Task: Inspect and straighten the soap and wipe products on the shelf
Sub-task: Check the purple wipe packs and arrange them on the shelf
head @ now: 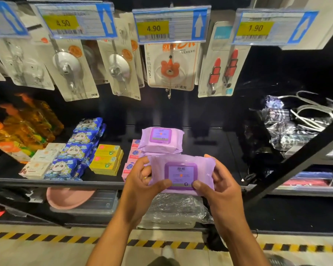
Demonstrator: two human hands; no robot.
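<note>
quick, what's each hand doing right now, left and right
Left hand: grips the left end of the purple wipes pack.
Right hand: grips the right end of the same pack.

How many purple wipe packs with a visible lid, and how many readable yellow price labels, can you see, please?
Purple wipe packs with lid showing: 2, held pack, shelf pack
Readable yellow price labels: 3, 4.50 label, 4.90 label, 1.90 label
Total: 5
</note>
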